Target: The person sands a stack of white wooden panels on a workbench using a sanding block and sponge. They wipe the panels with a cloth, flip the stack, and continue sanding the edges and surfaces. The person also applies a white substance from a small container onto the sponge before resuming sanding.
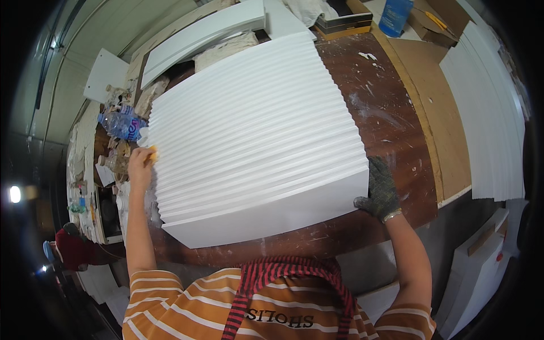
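Observation:
A row of white boards (259, 123), stacked in overlapping steps, lies across the dark brown tabletop (382, 106). The nearest board shows a wide flat face. Between the fingers of my left hand (141, 165), which is bare, is a small orange-yellow piece (153, 155), perhaps a sponge, at the boards' left edge. My right hand (380, 189), in a dark grey knitted glove, rests against the right end of the nearest boards, its thumb at the front corner and its fingers along the side.
Plastic bottles (121, 125) and clutter stand at the left. Long white panels (204, 38) lie behind. At the back right are an open box (344, 25), a blue container (395, 18) and a yellow-handled cutter (436, 20). More white sheets (484, 114) lie right. A person in red (72, 248) is far left.

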`<move>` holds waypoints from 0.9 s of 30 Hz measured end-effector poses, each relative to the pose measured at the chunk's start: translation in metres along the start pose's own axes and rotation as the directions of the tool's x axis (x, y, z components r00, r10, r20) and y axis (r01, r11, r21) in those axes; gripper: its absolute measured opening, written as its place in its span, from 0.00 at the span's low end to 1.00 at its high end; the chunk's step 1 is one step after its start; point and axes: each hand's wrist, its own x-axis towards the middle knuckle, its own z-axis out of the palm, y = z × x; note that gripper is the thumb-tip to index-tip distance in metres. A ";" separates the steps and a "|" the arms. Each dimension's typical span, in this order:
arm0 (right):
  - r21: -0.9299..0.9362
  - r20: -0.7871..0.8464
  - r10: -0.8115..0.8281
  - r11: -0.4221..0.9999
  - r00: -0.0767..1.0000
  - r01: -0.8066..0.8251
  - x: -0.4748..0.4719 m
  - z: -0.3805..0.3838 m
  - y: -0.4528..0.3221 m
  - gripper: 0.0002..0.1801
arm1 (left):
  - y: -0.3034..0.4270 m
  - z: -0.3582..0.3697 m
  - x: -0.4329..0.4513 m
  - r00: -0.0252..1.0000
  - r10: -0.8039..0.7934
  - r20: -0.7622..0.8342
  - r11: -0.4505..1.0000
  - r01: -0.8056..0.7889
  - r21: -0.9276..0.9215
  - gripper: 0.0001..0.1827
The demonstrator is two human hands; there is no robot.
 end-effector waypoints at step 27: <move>-0.429 0.099 0.270 0.880 0.958 -0.204 -0.007 0.045 0.021 0.67 | 0.104 -0.038 -0.191 0.919 -0.309 -0.244 0.768 0.090 -0.633 0.18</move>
